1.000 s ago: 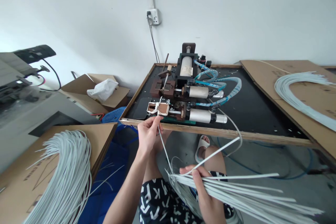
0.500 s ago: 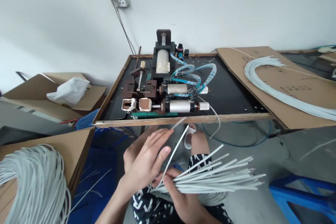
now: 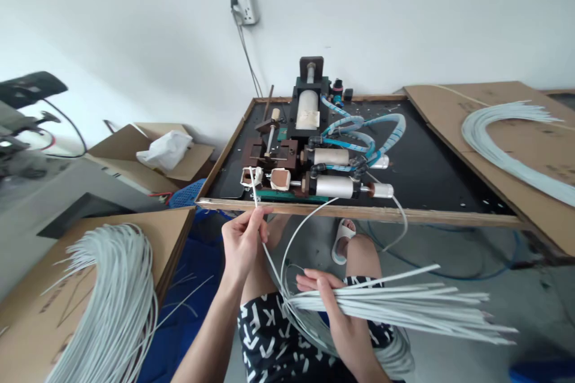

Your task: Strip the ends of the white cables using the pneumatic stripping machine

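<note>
My left hand [image 3: 245,240] pinches a single white cable [image 3: 254,191] between thumb and fingers. Its tip rises to the left padded jaw [image 3: 250,178] at the machine's front; whether it lies inside or only in front of that jaw, I cannot tell. From the pinch the cable runs down to a coil over my lap. My right hand [image 3: 335,305] is closed around a bundle of white cables [image 3: 426,306], thumb on top, their ends fanning out to the right. Right of the left jaw sits a second padded jaw [image 3: 281,179] on the rod of a pneumatic cylinder [image 3: 335,186].
The machine stands on a black table with a wooden edge [image 3: 359,213]. Blue-striped hoses [image 3: 395,128] loop above it. More cables [image 3: 112,287] lie on cardboard at left, and another curved bundle [image 3: 507,152] at right. An open carton [image 3: 130,158] holds a white bag [image 3: 165,151].
My left hand has moved up and left and now pinches one cable, its tip brought to the left jaw. My right hand keeps the bundle. The view has swung left.
</note>
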Motion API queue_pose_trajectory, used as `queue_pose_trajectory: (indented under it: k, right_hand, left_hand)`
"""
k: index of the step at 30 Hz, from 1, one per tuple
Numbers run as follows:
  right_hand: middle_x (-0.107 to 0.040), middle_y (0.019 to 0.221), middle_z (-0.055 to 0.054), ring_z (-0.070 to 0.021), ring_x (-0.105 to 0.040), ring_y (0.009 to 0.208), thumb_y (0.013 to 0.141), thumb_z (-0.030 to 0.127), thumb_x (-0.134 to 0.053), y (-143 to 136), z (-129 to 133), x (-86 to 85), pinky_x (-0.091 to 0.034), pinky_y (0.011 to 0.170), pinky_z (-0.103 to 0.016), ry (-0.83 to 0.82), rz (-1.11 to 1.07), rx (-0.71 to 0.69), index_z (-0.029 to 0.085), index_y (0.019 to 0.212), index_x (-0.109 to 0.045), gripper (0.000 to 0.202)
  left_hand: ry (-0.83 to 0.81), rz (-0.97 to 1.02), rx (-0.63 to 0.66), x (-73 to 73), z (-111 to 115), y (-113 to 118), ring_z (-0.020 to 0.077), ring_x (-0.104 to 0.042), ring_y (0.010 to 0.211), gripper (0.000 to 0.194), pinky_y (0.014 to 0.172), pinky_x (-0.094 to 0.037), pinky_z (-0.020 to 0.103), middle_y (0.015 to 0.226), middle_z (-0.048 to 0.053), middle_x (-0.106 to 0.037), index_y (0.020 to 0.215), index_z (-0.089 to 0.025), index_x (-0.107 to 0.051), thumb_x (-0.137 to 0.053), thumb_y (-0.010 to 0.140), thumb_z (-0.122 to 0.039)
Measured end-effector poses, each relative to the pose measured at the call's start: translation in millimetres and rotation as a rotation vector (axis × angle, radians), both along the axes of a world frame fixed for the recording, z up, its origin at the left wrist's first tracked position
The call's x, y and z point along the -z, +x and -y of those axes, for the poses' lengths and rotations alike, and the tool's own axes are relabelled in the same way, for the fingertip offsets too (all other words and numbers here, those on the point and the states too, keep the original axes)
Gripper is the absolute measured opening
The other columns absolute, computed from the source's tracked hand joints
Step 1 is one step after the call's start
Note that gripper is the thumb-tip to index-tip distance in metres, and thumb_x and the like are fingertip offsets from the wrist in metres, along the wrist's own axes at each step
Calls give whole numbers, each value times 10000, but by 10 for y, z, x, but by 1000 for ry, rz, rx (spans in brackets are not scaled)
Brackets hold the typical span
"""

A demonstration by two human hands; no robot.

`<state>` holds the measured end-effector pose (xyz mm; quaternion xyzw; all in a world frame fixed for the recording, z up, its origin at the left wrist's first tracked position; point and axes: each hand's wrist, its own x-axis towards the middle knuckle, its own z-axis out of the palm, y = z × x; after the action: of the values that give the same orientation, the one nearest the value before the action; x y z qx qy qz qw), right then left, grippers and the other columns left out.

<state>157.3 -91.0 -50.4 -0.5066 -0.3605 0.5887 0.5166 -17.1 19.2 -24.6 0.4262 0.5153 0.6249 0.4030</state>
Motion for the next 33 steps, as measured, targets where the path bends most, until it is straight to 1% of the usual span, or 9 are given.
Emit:
queue_pose_trajectory:
  k: [4,9,14,17,23,26,29,31,33]
  right_hand:
    - [-819,1037,-119,-267,-779,973,970,567,-599,36,-17,-11,-611,938,-398,14,43,11,199,1077,-761,416]
    - [-819,1032,-122,-276,-775,979,946,589,-619,35,-22,-50,-614,939,-400,-9,58,38,192,1071,-766,441]
    - [-823,1014,-124,-283,-778,966,911,623,-644,59,-72,-114,-614,937,-401,-35,56,55,194,1055,-769,470]
    - [-824,1003,-122,-283,-779,966,907,616,-657,62,-88,-135,-615,938,-399,-33,48,67,194,1045,-768,457]
    - [-825,994,-126,-291,-778,978,901,624,-657,48,-70,-133,-615,941,-408,-33,52,68,197,1040,-769,463]
    - [-824,991,-132,-295,-778,972,905,625,-649,51,-58,-127,-615,937,-415,-39,56,67,190,1042,-768,472]
    - [-826,986,-126,-279,-780,962,913,636,-633,50,-48,-128,-615,929,-384,-49,84,51,193,1049,-774,485]
    - [-827,980,-123,-270,-781,953,916,641,-625,42,-43,-130,-610,928,-371,-41,93,45,192,1045,-776,491]
    - [-827,971,-122,-270,-781,944,920,642,-619,28,-37,-133,-603,922,-372,-32,92,40,190,1040,-774,493]
  left_hand:
    - [-27,27,35,33,-88,7,71,-293,405,335,437,-279,225,447,-76,-323,766,-143,-769,-682,879,-446]
    - [-25,74,-11,86,-220,66,60,-270,403,363,436,-279,218,454,-85,-304,777,-132,-769,-697,857,-479]
    - [-14,137,-54,44,-330,90,49,-242,399,362,426,-272,210,451,-97,-286,770,-114,-760,-723,834,-468]
    - [-14,147,-60,22,-334,97,47,-240,398,372,426,-271,210,450,-99,-283,772,-111,-757,-723,830,-477]
    - [-25,159,-37,34,-327,80,44,-223,388,401,418,-244,213,449,-104,-271,758,-115,-741,-729,809,-513]
    - [-18,161,-9,33,-347,61,48,-260,381,412,417,-262,211,439,-101,-293,755,-114,-740,-733,812,-522]
    - [-11,178,51,29,-367,48,59,-321,390,387,436,-310,211,443,-91,-335,794,-119,-748,-734,829,-505]
    - [-6,202,76,24,-336,57,59,-333,406,345,454,-326,208,462,-90,-339,833,-125,-754,-736,844,-469]
    - [5,225,63,9,-232,77,54,-305,419,298,461,-316,202,484,-92,-318,858,-133,-757,-721,873,-429]
